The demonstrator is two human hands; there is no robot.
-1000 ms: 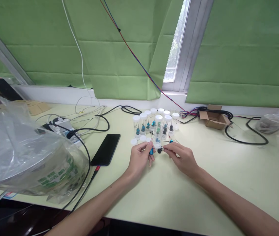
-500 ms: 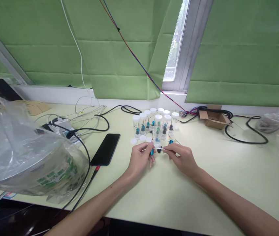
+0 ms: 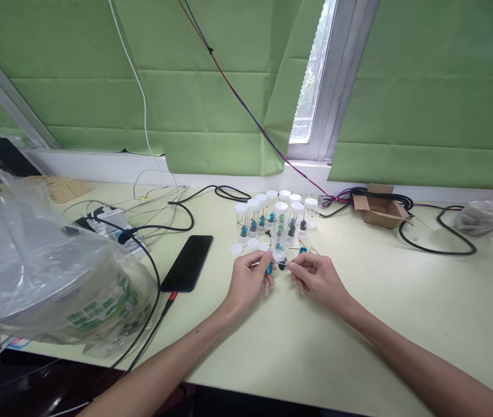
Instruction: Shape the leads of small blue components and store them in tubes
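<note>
One blue cylindrical component (image 3: 269, 268) is grasped between the thumb and fingers of the left hand (image 3: 249, 279), low in front of the clear capped tubes (image 3: 279, 227); the right hand (image 3: 318, 279) pinches, with thumb and forefinger, the end of a thin wire lead (image 3: 278, 263), which seems to come out from this component; a small dark piece (image 3: 282, 266) shows just beside the lead, and I cannot tell whether it is touched.

For doing this well, I would keep the left grip firm on the body and guide the wire only with the right fingertips; a gentle, straight pull is probably better than a sharp bend, because the wire looks thin; it is also wise to work near the tabletop (image 3: 281, 347), but with care for the tubes, since a knuckle could tip them over.
</note>
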